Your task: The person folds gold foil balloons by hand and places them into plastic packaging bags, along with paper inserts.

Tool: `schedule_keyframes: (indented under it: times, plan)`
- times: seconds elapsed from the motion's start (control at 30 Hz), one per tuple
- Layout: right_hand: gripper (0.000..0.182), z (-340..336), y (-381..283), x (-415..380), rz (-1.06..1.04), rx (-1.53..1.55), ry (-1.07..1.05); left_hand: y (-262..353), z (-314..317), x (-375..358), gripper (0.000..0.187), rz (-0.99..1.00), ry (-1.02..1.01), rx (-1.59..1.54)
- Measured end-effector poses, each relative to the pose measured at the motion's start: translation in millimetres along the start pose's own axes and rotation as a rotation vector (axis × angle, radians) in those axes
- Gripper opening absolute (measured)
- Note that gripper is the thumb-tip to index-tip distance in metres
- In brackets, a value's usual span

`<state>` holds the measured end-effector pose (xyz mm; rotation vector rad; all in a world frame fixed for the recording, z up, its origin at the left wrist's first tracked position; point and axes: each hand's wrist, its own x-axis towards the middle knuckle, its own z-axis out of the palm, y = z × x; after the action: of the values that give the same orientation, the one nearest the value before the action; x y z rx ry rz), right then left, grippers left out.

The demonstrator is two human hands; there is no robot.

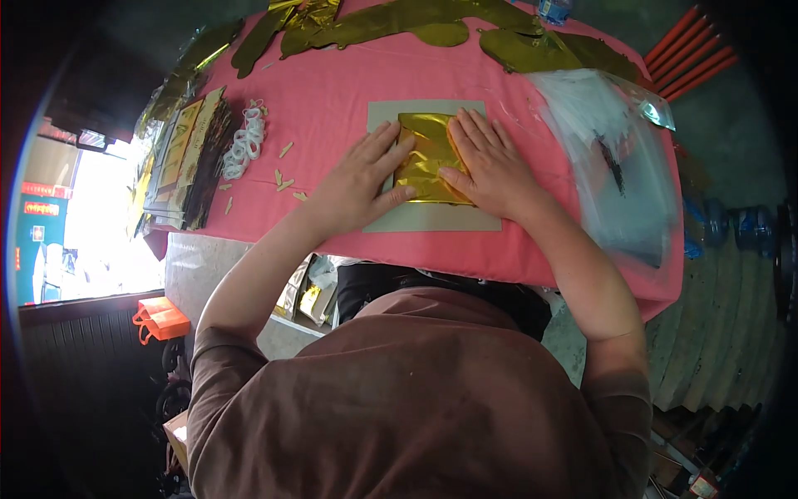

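Far left: printed packets stacked; white loops beside them, presumably for easy reach. Left hand: fingers extended, laid on foil's left edge; no pinch visible. Gold foil: between 2 hands, on grey board over pink cloth; board likely serves as flat backing. Right hand: spread flat on right edge; both hands apparently keep foil smooth. Far right: clear plastic sleeves. Foil's side edges partly hidden under hands; layer count indeterminable. Bottle cut off at top.
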<state>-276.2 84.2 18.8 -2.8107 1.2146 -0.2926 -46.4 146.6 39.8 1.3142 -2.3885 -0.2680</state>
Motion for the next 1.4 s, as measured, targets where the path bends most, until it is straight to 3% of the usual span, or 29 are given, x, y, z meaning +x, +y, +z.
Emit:
schedule_keyframes:
  times: [0.3, 0.7, 0.83, 1.03, 1.13, 1.27, 1.33, 1.4]
  plan:
    - [0.07, -7, 7, -1, 0.064, 0.022, -0.042, 0, 5, 14, 0.059, 0.025, -0.079, 0.055]
    - [0.067, -16, 21, -3, 0.175, -0.023, -0.034, -2, 24, 43, 0.059, 0.13, -0.023, 0.056]
    - [0.066, -5, 27, -3, 0.101, -0.026, 0.066, 1, 22, 44, 0.059, 0.125, -0.027, 0.047]
    - [0.066, -2, 28, -1, 0.06, 0.139, 0.083, 13, 13, 61, 0.048, 0.075, 0.01, -0.172]
    - [0.066, -8, 29, 0, 0.05, 0.095, 0.004, 48, 13, 85, 0.041, 0.069, 0.18, -0.189]
    - [0.058, 20, 51, 6, -0.137, 0.36, 0.123, 107, 35, 126, 0.033, 0.496, 0.139, -0.242]
    - [0.067, 21, 47, -2, -0.121, 0.065, 0.245, 131, 48, 145, 0.031, 0.553, 0.04, -0.275]
    - [0.067, 20, 44, 0, -0.113, 0.129, 0.24, 141, 78, 167, 0.031, 0.587, 0.04, -0.267]
